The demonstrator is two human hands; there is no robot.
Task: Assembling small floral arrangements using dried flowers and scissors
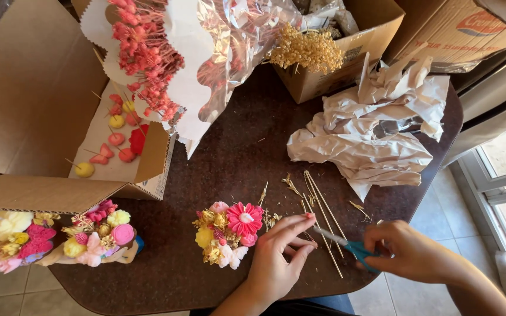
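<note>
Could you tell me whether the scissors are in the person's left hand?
No, the right hand holds the blue-handled scissors, while the left hand rests on the thin wooden sticks beside them.

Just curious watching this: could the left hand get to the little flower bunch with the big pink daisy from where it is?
Probably yes. The left hand lies right beside the flower bunch on the dark table, with nothing between them.

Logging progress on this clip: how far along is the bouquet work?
Done: two bouquets lie finished at the table's left edge, and a third bouquet by the left hand looks assembled. In hand: the right hand holds blue scissors at the wooden sticks. Left: loose flower heads wait in the open box.
</note>
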